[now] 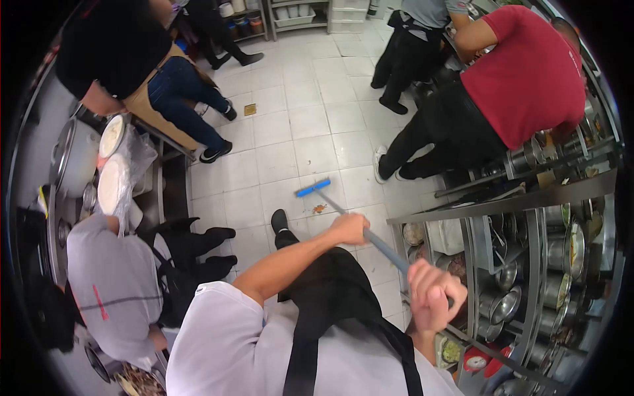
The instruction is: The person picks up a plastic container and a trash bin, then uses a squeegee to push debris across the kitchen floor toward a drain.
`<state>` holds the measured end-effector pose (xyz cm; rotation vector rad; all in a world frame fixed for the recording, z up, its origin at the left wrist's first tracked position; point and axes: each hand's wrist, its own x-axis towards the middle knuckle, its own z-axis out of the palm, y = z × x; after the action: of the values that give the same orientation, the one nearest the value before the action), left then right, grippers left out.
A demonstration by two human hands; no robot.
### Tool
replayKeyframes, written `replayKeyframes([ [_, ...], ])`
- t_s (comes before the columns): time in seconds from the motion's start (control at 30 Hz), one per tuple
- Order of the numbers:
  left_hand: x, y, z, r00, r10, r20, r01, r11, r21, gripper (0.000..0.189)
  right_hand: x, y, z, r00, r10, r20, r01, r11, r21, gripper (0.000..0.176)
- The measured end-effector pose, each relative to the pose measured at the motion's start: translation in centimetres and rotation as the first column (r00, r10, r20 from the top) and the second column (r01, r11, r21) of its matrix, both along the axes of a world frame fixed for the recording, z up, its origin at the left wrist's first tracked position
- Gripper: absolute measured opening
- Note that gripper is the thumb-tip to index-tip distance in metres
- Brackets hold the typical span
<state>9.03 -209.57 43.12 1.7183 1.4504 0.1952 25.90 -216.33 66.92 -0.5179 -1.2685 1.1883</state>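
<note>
A grey pole (386, 249) runs diagonally across the view, with a blue broom head (313, 188) at its far end on the tiled floor. My left hand (350, 229) wraps round the middle of the pole. Nearer my body, at the pole's upper end, my right hand (437, 294) is closed round it. An orange-brown pile of debris (319, 208) lies on the floor just on my side of the broom head. Smaller crumbs (309, 162) are scattered beyond it. My shoe (280, 220) stands to the left of the debris.
On the right, a person in a red shirt (525, 72) leans over metal racks (462, 208) holding bowls and pans. A person in grey (115, 284) stands close on my left. Farther off are several more people, a large pot (76, 158) and a floor drain (249, 109).
</note>
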Motion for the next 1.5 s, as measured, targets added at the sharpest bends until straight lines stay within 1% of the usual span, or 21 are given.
replayKeyframes([
  [0.03, -0.2, 1.1, -1.9, 0.997, 0.083, -0.002, -0.083, 0.995, 0.063, 0.025, -0.1, 1.1, -0.6, 1.0, 0.017, -0.02, -0.016, 0.999, 0.043, 0.038],
  [0.07, -0.7, 2.4, -3.0, 0.975, 0.224, 0.001, -0.223, 0.971, 0.087, 0.028, -0.2, 2.5, -2.0, 0.998, -0.016, 0.056, 0.013, 0.999, 0.053, 0.038],
  [0.1, -1.2, 3.5, -4.1, 0.935, 0.353, 0.006, -0.352, 0.93, 0.109, 0.031, 0.1, 4.1, -4.6, 0.992, 0.065, 0.108, -0.066, 0.998, 0.001, 0.034],
  [0.17, -2.3, 4.7, -6.7, 0.852, 0.524, 0.013, -0.514, 0.831, 0.213, 0.042, -2.1, 6.7, -8.6, 0.957, 0.059, 0.283, -0.035, 0.995, -0.09, 0.031],
  [0.23, -2.1, 3.8, -7.4, 0.889, 0.445, -0.107, -0.412, 0.88, 0.234, 0.043, -3.8, 7.9, -15.6, 0.994, 0.037, 0.107, -0.028, 0.996, -0.083, 0.029],
  [0.27, -1.9, 3.4, -7.6, 0.898, 0.407, -0.166, -0.363, 0.9, 0.241, 0.044, -3.0, 7.0, -15.3, 0.986, 0.022, 0.162, -0.007, 0.996, -0.093, 0.029],
  [0.37, 0.4, -0.7, -8.2, 0.968, 0.216, -0.129, -0.191, 0.964, 0.184, 0.028, 1.0, 0.8, -13.4, 0.956, 0.038, 0.292, 0.003, 0.99, -0.14, 0.028],
  [0.47, 4.6, -5.5, -11.4, 1.0, 0.027, 0.001, -0.027, 0.987, 0.161, 0.015, 6.5, -4.2, -9.4, 0.929, 0.098, 0.358, -0.049, 0.989, -0.143, 0.028],
  [0.6, 8.3, -9.7, -9.2, 0.985, -0.102, 0.138, 0.088, 0.991, 0.104, 0.019, 10.1, -6.9, -4.4, 0.925, 0.229, 0.302, -0.169, 0.962, -0.213, 0.031],
  [0.7, 8.2, -9.5, -7.3, 0.982, -0.121, 0.146, 0.104, 0.987, 0.121, 0.016, 10.1, -6.9, -4.4, 0.945, 0.235, 0.228, -0.19, 0.961, -0.203, 0.033],
  [0.77, 7.0, -8.0, -5.8, 0.992, -0.094, 0.079, 0.085, 0.991, 0.107, 0.014, 9.0, -6.4, -4.0, 0.964, 0.2, 0.174, -0.168, 0.969, -0.181, 0.037],
  [0.83, 6.4, -6.9, -3.5, 0.994, -0.108, 0.033, 0.104, 0.99, 0.093, 0.013, 8.3, -5.7, -3.0, 0.977, 0.192, 0.094, -0.18, 0.976, -0.126, 0.031],
  [0.93, 5.4, -4.9, -0.7, 0.998, -0.067, 0.007, 0.065, 0.987, 0.149, 0.01, 7.5, -4.5, -1.6, 0.985, 0.174, -0.007, -0.174, 0.985, -0.015, 0.029],
  [1.0, 4.2, -2.8, -0.2, 0.996, 0.005, 0.085, -0.025, 0.971, 0.237, 0.011, 6.5, -3.3, -1.2, 0.991, 0.129, -0.027, -0.128, 0.991, 0.038, 0.029],
  [1.1, 3.2, -0.4, -3.1, 0.981, 0.188, 0.042, -0.191, 0.919, 0.344, 0.016, 4.7, -0.8, -6.1, 0.961, 0.016, 0.275, 0.014, 0.994, -0.105, 0.029],
  [1.17, 2.6, -0.4, -4.7, 0.982, 0.178, -0.066, -0.152, 0.947, 0.283, 0.02, 2.3, 0.3, -11.1, 0.962, -0.053, 0.267, 0.085, 0.99, -0.11, 0.03],
  [1.2, 2.1, -0.4, -5.6, 0.978, 0.169, -0.12, -0.134, 0.958, 0.254, 0.022, 1.8, -0.5, -11.8, 0.953, -0.061, 0.297, 0.089, 0.993, -0.08, 0.031],
  [1.23, 1.5, -0.5, -7.0, 0.982, -0.008, -0.189, 0.033, 0.991, 0.128, 0.026, 1.7, -1.9, -12.6, 0.943, -0.067, 0.326, 0.087, 0.995, -0.047, 0.031],
  [1.33, 2.3, -3.7, -6.3, 0.988, -0.137, -0.075, 0.151, 0.963, 0.223, 0.02, 3.0, -5.2, -11.8, 0.944, -0.032, 0.328, 0.041, 0.999, -0.021, 0.031],
  [1.47, 2.9, -7.0, -5.6, 0.95, -0.212, 0.228, 0.183, 0.973, 0.14, 0.022, 3.8, -7.2, -7.6, 0.951, 0.105, 0.291, -0.095, 0.994, -0.048, 0.025],
  [1.5, 2.8, -7.3, -5.8, 0.929, -0.227, 0.292, 0.192, 0.971, 0.141, 0.022, 3.5, -7.3, -7.2, 0.959, 0.101, 0.266, -0.086, 0.994, -0.067, 0.026],
])
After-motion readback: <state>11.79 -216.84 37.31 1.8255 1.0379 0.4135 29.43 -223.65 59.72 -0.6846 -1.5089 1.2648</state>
